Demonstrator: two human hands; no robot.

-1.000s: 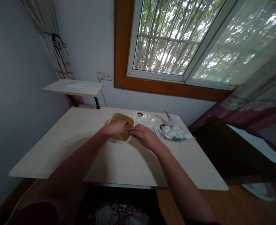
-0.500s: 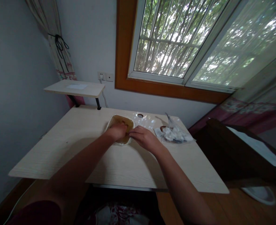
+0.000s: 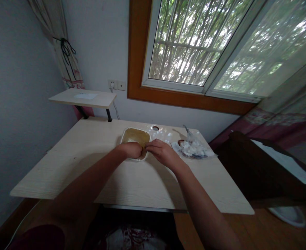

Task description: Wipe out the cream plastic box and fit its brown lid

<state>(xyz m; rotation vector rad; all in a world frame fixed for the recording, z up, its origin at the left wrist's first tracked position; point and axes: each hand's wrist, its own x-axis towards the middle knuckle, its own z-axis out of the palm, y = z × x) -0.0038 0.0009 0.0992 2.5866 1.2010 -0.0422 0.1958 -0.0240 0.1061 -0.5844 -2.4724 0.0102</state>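
A small rounded-square container point(image 3: 133, 133) with a yellowish inside and a pale rim sits on the table near its middle. My left hand point(image 3: 132, 150) reaches over its near side, fingers curled closed against the inner right wall. Whatever those fingers may hold is hidden. From the right, my right hand point(image 3: 161, 151) meets the container's right rim, its fingers pressed together there on the edge. Both hands' fingertips nearly touch at that rim.
On the light wooden table point(image 3: 90, 173), a clear plastic bag point(image 3: 196, 150) with white contents lies to the right. A raised shelf point(image 3: 84, 98) with a paper stands at the back left. A round cable hole point(image 3: 155, 128) is behind the container.
My left hand has come from deep inside the container toward its near right side, showing more of the inside. My right hand stays at the rim, barely shifted.
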